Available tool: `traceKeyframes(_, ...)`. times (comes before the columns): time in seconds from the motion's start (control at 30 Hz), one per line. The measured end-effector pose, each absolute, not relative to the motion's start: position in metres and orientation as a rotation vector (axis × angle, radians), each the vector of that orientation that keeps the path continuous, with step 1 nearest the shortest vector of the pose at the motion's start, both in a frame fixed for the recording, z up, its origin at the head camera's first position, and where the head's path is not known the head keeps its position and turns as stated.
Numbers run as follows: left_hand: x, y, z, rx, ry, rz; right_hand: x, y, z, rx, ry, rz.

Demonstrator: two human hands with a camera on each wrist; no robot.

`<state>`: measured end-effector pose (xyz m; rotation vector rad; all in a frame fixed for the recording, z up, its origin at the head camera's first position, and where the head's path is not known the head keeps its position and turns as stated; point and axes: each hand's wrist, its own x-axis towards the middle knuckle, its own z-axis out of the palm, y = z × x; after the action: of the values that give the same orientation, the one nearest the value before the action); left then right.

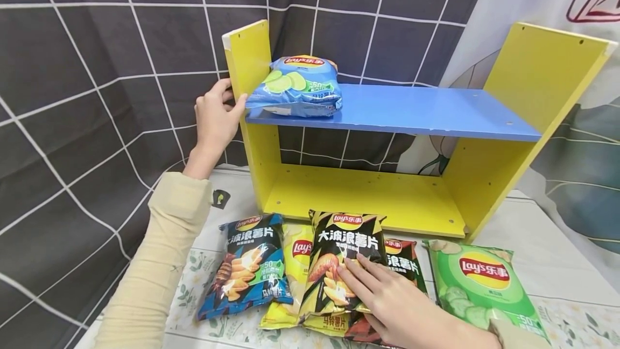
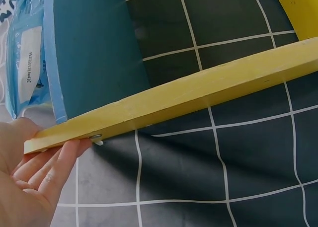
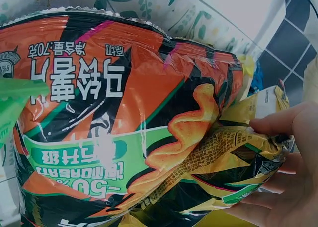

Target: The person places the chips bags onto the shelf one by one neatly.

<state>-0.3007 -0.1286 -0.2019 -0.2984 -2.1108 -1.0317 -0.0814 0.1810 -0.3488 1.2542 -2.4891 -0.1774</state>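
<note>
My left hand [image 1: 219,114] grips the front edge of the yellow left side panel [image 2: 164,98] of a small shelf, thumb on the inner face and fingers on the outer. A blue Lay's chip bag [image 1: 301,88] with lime slices sits beside it on the blue shelf board [image 1: 402,106]. My right hand [image 1: 397,298] holds a black-and-gold chip bag [image 1: 339,241] by its side, thumb and fingers on opposite faces in the right wrist view. That bag lies over a yellow chip bag [image 1: 278,314] and a red-and-black chip bag [image 3: 124,88], partly hiding both.
A dark blue chip bag [image 1: 247,268] lies left of the pile, a green cucumber chip bag [image 1: 484,284] right of it. Behind them stands the shelf's yellow bottom board [image 1: 358,193], and the yellow right panel [image 1: 537,85] rises at the right. A dark checked curtain [image 1: 97,123] hangs behind.
</note>
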Motion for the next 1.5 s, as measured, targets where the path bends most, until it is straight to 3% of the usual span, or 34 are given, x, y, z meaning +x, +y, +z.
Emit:
traceKeyframes(1.13,-0.301,-0.128,-0.201,-0.302,-2.101,-1.020,-0.093,0.185,-0.334,1.185,-2.081,0.017)
traceKeyframes(1.5,-0.303,-0.129,-0.201,-0.297,-2.105,-1.010,-0.077,0.191,-0.309,1.145,-2.066,0.032)
